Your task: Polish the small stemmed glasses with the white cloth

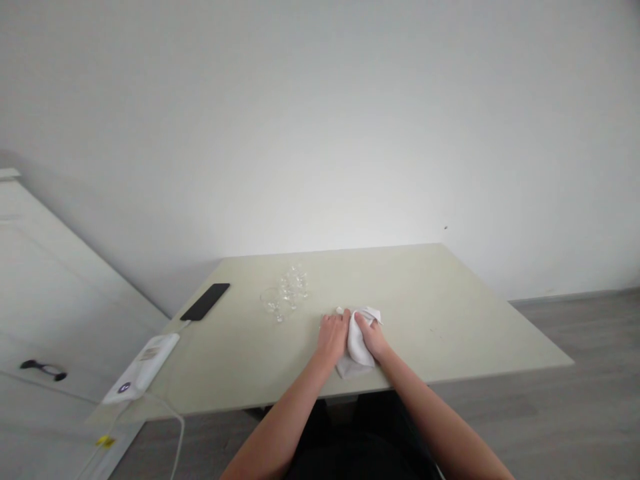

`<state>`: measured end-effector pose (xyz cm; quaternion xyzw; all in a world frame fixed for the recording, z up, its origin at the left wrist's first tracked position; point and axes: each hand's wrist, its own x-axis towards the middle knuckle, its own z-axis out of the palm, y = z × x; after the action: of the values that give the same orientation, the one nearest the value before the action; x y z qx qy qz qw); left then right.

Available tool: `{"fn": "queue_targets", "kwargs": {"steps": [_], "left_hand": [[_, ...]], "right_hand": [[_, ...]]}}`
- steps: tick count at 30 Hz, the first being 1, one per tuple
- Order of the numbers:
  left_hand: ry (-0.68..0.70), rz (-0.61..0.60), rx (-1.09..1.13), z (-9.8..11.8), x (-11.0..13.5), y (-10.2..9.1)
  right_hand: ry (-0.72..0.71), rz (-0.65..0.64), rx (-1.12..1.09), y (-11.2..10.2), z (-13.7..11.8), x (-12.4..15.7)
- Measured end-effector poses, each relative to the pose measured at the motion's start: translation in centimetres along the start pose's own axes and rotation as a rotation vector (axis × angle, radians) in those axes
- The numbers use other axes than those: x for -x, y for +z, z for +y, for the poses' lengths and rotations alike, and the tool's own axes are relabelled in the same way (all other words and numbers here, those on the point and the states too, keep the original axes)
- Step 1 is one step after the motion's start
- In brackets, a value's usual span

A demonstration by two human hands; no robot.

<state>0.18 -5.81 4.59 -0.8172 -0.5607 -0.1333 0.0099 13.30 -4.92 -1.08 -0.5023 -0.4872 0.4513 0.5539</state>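
Observation:
Both my hands rest near the front edge of a pale table. My right hand is closed around a white cloth, which drapes down between the two hands. My left hand is curled against the cloth's left side, and something small and clear shows at its fingertips; I cannot make out what. Several clear glasses stand in a cluster just beyond my left hand, apart from it.
A black phone lies flat near the table's left edge. A white power bank with a white cable sits at the front left corner. A white cabinet with a black handle stands left. Grey floor lies right.

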Motion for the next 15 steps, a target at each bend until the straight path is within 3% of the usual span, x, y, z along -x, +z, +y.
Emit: {"fn": "queue_targets", "kwargs": {"steps": [4, 7, 10, 13, 15], "left_hand": [[0.075, -0.228, 0.089, -2.1, -0.7, -0.6], [0.108, -0.242, 0.071, -3.2, -1.2, -1.7], [0.092, -0.116, 0.016, -2.3, -1.0, -1.8], [0.136, 0.068, -0.013, -0.6, -0.2, -0.9], [0.117, 0.088, -0.024, 0.1, 0.3, -0.3]], "right_hand": [[-0.285, -0.174, 0.11, 0.4, -0.3, 2.0], [-0.402, -0.202, 0.061, 1.3, -0.8, 2.5], [-0.279, -0.049, 0.023, 1.5, -0.8, 1.5], [-0.013, 0.106, 0.002, 0.6, -0.4, 0.0], [0.001, 0.093, -0.002, 0.1, 0.0, -0.3]]}}
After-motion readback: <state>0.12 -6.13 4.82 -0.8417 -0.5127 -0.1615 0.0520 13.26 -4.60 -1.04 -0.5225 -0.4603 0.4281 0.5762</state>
